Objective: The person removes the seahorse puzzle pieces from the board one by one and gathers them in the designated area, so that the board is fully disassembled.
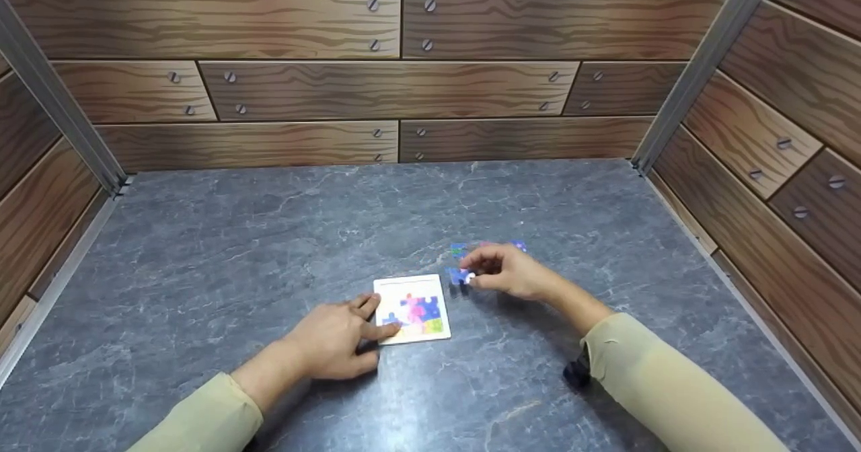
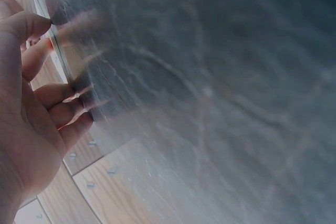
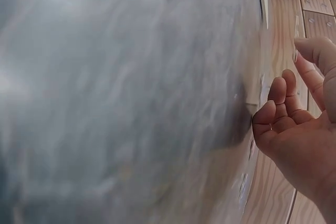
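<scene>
A square white puzzle board (image 1: 434, 287) lies flat on the grey table, partly filled with blue, pink and yellow jigsaw pieces. My left hand (image 1: 333, 341) rests at its left side, fingertips on the edge and one finger reaching onto the lower left of the picture. To the right of the board, my right hand (image 1: 514, 274) pinches a small blue puzzle piece (image 1: 457, 276) between thumb and fingers, raised above the table. In the right wrist view the piece (image 3: 296, 35) appears edge-on at the fingertips. Other loose pieces (image 1: 459, 249) lie beyond that hand, partly hidden by it.
Grey marbled table surface (image 1: 269, 237) surrounds the board. Wood-patterned walls (image 1: 390, 89) stand at the back and both sides, with metal corner posts (image 1: 699, 68). A small black object (image 1: 576, 373) shows at the right sleeve's cuff.
</scene>
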A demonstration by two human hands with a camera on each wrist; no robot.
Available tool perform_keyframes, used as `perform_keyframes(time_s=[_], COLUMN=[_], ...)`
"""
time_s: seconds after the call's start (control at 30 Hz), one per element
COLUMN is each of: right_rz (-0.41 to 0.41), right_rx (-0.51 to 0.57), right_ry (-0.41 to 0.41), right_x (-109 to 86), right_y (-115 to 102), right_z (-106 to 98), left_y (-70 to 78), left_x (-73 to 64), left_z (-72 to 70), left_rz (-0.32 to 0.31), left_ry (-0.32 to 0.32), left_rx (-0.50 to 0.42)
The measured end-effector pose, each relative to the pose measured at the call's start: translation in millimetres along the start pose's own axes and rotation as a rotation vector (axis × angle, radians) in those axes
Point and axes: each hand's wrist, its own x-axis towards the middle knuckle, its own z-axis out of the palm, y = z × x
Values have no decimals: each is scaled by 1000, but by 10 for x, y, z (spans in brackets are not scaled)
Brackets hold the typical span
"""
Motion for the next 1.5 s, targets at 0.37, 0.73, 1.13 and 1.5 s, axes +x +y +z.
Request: perform_keyframes(time_s=[0.37,0.73,1.13,1.5], right_rz=[29,60,79,92], right_rx=[-30,-53,-91,-107], right_ry=[17,12,8,21], right_x=[-70,-60,-42,-32], right_y=[49,96,74,96], right_z=[-58,-42,-22,-27], left_y=[3,3,-7,-4], left_x=[-9,-11,-9,-11], left_z=[-3,2,25,1], left_rz=[-15,-8,6,5], left_ry=[-10,-9,5,-11], left_rx=[-7,-3,-8,-21])
